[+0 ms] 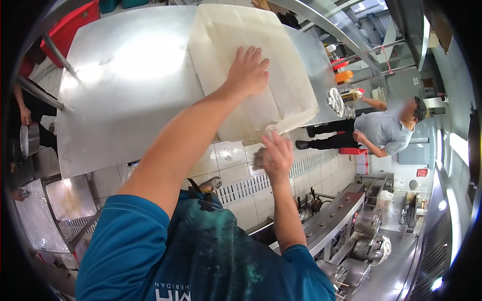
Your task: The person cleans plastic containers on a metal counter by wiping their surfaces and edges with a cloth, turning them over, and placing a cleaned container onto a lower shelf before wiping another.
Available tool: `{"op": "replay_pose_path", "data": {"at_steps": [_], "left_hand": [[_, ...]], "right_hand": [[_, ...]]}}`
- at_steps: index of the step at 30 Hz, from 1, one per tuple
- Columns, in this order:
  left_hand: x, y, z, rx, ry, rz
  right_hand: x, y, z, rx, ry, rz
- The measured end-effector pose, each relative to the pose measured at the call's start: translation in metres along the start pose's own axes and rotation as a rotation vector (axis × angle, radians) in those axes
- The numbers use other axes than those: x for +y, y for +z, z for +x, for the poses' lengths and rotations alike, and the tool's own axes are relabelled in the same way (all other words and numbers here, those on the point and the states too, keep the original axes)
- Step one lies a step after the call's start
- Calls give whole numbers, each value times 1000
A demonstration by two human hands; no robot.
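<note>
A large, translucent whitish plastic bin rests on the stainless steel table; I cannot tell whether it lies upside down or on its side. Fingers spread, my left hand presses flat on the bin's broad face. At the bin's near lower edge is my right hand, slightly smeared by motion, its fingers bent around a pale, greyish cloth. Part of that cloth is hidden behind the fingers, and it touches the rim of the bin.
Beyond the table a co-worker in a grey shirt stands near bottles and a crumpled white cloth. Another person at far left holds a metal pot. A stove line with pots runs along the lower right. A floor drain grate crosses the tiles.
</note>
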State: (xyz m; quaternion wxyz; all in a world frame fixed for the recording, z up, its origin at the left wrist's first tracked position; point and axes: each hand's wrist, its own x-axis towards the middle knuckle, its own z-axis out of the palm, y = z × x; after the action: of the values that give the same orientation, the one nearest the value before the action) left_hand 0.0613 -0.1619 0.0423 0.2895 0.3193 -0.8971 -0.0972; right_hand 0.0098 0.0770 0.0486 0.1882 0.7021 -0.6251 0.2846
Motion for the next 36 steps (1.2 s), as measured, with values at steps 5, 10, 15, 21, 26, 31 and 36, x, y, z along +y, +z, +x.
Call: {"op": "replay_pose_path", "data": {"at_steps": [5,10,15,21,26,31,36], "left_hand": [[1,7,0,49,-1,-10],[1,4,-3,-2,5,34],[3,6,0,27,-13,-9],[0,4,-2,29,9,22],[0,0,-3,12,3,11],[3,-1,0,-20,-20,53],[7,-2,1,-86,-30,141]], "right_hand": [[-17,1,19,-11,82,26],[-28,6,24,-62,68,133],[-34,4,35,-102,21,172],[-45,9,29,-62,43,94],[-21,-8,-4,-71,44,44],[-33,-3,16,-68,128,62],[-35,-1,21,-96,85,137]]}}
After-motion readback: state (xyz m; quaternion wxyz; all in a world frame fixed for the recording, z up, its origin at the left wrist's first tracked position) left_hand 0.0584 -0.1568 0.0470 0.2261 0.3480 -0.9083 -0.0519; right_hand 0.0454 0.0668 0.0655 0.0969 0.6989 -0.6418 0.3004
